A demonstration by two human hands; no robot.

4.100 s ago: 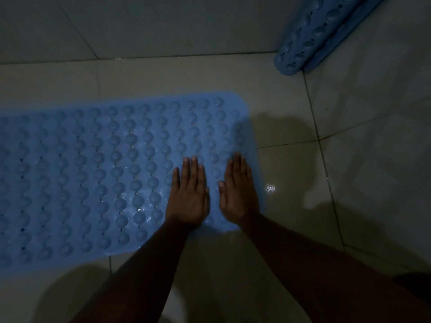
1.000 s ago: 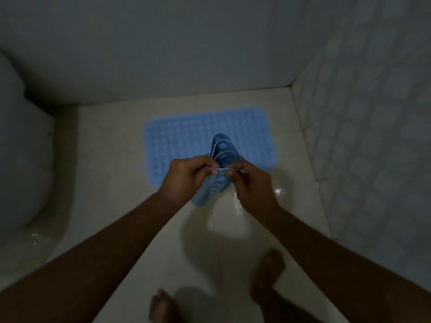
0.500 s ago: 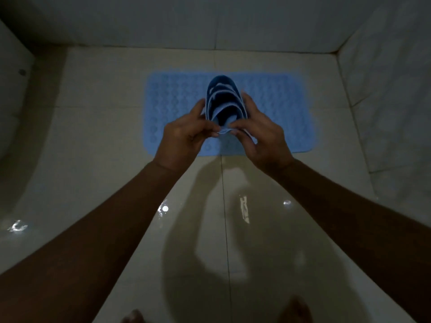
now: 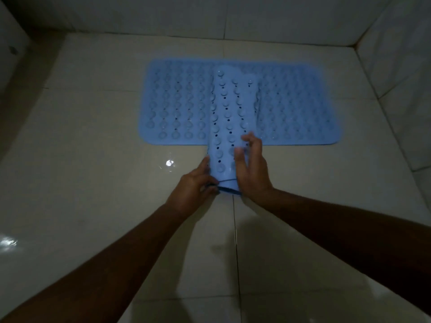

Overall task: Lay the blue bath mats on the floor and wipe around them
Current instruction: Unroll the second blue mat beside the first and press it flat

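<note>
The left hand (image 4: 196, 185) grips the near left edge of a rolled blue mat (image 4: 229, 113); the right hand (image 4: 253, 170) curls over its top and right side. Beyond both hands, a second blue mat (image 4: 303, 108) lies flat on the tiled floor (image 4: 93, 201), and the roll reaches out over it.

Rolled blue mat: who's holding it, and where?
The left hand grips the rolled mat at its near end; the right hand curls over its top there.
</note>
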